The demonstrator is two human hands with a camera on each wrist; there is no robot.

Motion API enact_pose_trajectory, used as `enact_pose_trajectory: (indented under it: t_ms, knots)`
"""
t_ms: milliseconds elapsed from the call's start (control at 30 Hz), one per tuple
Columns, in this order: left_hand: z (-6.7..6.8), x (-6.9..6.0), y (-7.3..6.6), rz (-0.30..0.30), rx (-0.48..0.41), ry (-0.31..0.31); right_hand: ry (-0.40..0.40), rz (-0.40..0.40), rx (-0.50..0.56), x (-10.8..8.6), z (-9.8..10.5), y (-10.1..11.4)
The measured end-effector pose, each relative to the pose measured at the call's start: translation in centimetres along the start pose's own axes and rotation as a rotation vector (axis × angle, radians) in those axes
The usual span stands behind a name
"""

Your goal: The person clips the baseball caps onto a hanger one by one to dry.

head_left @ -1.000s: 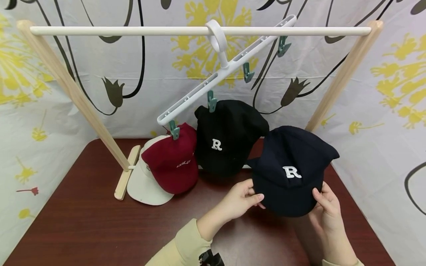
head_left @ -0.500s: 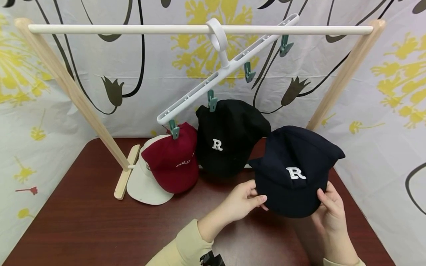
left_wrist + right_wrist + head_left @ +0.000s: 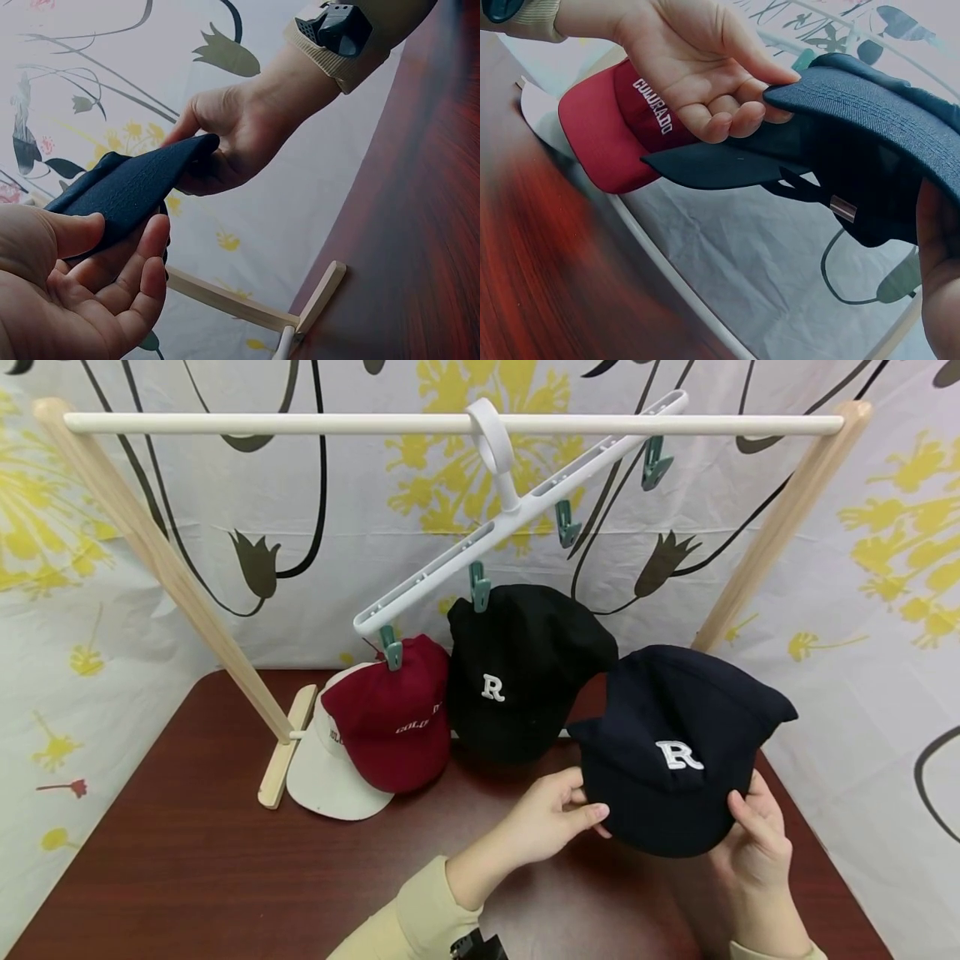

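Observation:
A navy baseball cap (image 3: 675, 793) with a white R is held by its brim between both hands, above the right part of the table. My left hand (image 3: 551, 818) pinches the brim's left edge, thumb on top. On the opposite edge, my right hand (image 3: 757, 835) grips with the thumb above and fingers beneath. The left wrist view shows the brim (image 3: 142, 180) stretched between the two hands. Behind the left hand hangs a black cap (image 3: 517, 693) with a white R, under a green clip (image 3: 480, 587). A red cap (image 3: 405, 727) overlapping a white cap (image 3: 330, 777) hangs from another clip (image 3: 391, 648).
A white clip hanger (image 3: 450, 556) hangs slanted from the rack's white bar (image 3: 262, 424). Two green clips, a middle one (image 3: 567, 523) and a far one (image 3: 656, 464), bear no cap. Wooden posts (image 3: 165, 568) flank the caps, and a patterned curtain (image 3: 360, 493) stands behind.
Both hands have drifted slightly right with the navy cap, which tilts a little more. The hanger's far end has shifted slightly right. The hung caps stay nearly in place.

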State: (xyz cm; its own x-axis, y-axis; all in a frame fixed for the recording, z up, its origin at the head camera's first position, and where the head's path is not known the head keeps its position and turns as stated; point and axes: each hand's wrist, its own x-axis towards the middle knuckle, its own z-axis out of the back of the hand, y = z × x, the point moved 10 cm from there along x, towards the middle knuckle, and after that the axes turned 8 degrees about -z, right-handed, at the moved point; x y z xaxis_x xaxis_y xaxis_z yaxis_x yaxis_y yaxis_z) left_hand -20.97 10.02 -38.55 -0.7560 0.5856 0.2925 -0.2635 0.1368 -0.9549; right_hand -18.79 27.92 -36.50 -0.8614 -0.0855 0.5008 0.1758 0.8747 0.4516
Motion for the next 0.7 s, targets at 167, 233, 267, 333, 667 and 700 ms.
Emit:
enact_pose_trajectory:
  t_ms: [167,233,267,333,667,700]
  knots:
    - [-0.11,0.04,-0.19,-0.021,0.005,0.009,-0.002,0.017,0.004,0.0,-0.13,0.26]
    - [-0.14,0.11,-0.22,-0.029,0.0,0.01,0.0,0.018,0.005,0.0,-0.2,0.35]
    - [-0.16,0.14,-0.24,-0.031,-0.002,0.01,0.0,0.018,0.005,-0.01,-0.23,0.37]
    - [-0.19,0.2,-0.26,-0.036,-0.002,0.008,0.006,0.017,0.004,-0.04,-0.31,0.41]
    - [-0.58,0.36,-0.29,-0.047,-0.019,0.016,0.014,0.036,0.025,-0.21,-0.41,0.8]
    - [-0.59,0.38,-0.31,-0.05,-0.021,0.014,0.011,0.037,0.024,-0.2,-0.39,0.82]
